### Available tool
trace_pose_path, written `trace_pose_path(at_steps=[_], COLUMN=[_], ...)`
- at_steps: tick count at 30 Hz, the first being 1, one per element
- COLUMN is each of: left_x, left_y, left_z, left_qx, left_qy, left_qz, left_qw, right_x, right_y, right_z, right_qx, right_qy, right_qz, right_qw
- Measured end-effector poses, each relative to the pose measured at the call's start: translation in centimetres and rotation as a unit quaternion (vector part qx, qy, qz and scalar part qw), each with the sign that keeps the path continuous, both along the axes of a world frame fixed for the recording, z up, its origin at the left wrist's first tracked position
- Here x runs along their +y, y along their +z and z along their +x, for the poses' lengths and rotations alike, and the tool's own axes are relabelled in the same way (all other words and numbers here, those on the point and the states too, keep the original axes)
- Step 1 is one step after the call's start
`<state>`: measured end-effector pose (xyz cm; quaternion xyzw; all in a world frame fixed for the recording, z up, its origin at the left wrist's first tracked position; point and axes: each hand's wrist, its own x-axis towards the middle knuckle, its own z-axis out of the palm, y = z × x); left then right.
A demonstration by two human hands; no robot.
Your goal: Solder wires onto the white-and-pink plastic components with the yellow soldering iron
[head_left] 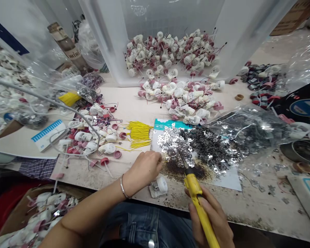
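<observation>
1. Gripping the iron [203, 217] in the wrapped fingers of the right hand [217, 220], with the tip [182, 159] angled down over the sheet [231, 179], among silver bits [172, 139] and dark residue [175, 168]. If hot, could scorch the sheet through too long a rest there.
2. Curling the fingers of the left hand [144, 168] at the left edge of the sheet; cannot tell whether pinching anything or not. Could get burned by a leftward slip of the iron across the sheet, being so near the tip.
3. Note the unit [158, 187], lying on the desk [129, 103] at the near edge of the sheet. Could be knocked off by a bump from either hand, or, looking like plastic, be marked by a stray touch of the tip.
4. Mind the wires [139, 134], bunched just left of the sheet. Could be swept out of line by a careless move of the left hand.
5. Watch the black bits [206, 144], heaped on the right part of the sheet against the silver bits. Could get mixed by dragging the tip across, or scattered by a tug on the bag [250, 127] at the sheet's right.
6. See the loose parts [181, 93], piled beyond the sheet in front of the tub [170, 22]. Could tumble onto the sheet if jostled.
</observation>
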<state>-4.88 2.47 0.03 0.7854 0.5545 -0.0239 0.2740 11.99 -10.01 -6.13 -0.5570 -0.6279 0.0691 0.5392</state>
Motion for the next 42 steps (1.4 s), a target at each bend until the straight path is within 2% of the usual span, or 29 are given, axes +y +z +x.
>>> trace_pose_path(at_steps=[2,4,6,9,11,15,17,19,22,24,26,29,31,33,37,40,42], left_x=[-0.9,-1.7,-2.2,-2.2,-1.9,-1.4,-1.3,-1.5,-2.2,-3.1,-4.1,-5.2,-5.5,-5.5,-5.2,-5.1,-5.2], left_y=[0.3,0.5,0.3,-0.2,-0.5,-0.4,-0.2,-0.1,-0.3,-0.5,-0.9,-1.7,-2.4,-3.0,-3.3,-2.8,-2.3], left_z=[0.0,0.1,0.3,-0.1,-0.8,-3.2,-4.7,-6.3,-7.7,-7.5,-6.4,-4.3,-3.2,-2.7,-2.6,-2.5,-2.5], left_qx=[-0.07,-0.178,-0.302,-0.422,-0.424,-0.321,-0.261,-0.201,-0.171,-0.228,-0.319,-0.405,-0.396,-0.36,-0.317,-0.323,-0.329], left_qy=[-0.014,-0.034,-0.034,0.024,0.042,-0.008,-0.013,-0.005,-0.007,-0.018,-0.021,-0.013,-0.009,0.007,0.025,0.024,0.04], left_qz=[0.002,-0.002,-0.004,0.043,0.109,0.243,0.289,0.316,0.275,0.2,0.132,0.111,0.122,0.124,0.104,0.057,0.021], left_qw=[0.997,0.983,0.953,0.905,0.898,0.915,0.921,0.927,0.946,0.953,0.938,0.908,0.91,0.925,0.942,0.945,0.943], right_x=[1.2,2.4,3.1,3.1,2.7,2.3,2.6,3.1,3.7,4.0,4.2,4.4,4.5,4.4,4.0,3.8,3.7], right_y=[0.2,0.4,0.7,0.5,0.0,-1.4,-1.4,-0.9,0.0,0.1,-0.2,-1.0,-1.3,-1.3,-0.8,-0.4,-0.2], right_z=[-0.8,-1.6,-2.2,-2.7,-2.9,-3.6,-3.8,-3.6,-2.9,-2.6,-2.7,-3.3,-3.6,-3.6,-3.8,-4.4,-4.7], right_qx=[0.002,0.015,0.044,0.089,0.065,-0.021,-0.02,0.003,0.046,0.067,0.073,0.056,0.043,0.037,0.082,0.117,0.11], right_qy=[0.004,0.0,0.004,0.02,0.052,0.162,0.148,0.079,-0.033,-0.061,-0.058,-0.042,-0.026,0.003,0.076,0.046,0.017], right_qz=[0.026,0.041,0.035,0.016,0.024,0.022,0.015,0.008,-0.029,-0.055,-0.058,-0.041,-0.037,-0.03,-0.013,-0.02,0.014], right_qw=[1.0,0.999,0.998,0.996,0.996,0.986,0.989,0.997,0.998,0.994,0.994,0.997,0.998,0.999,0.994,0.992,0.994])
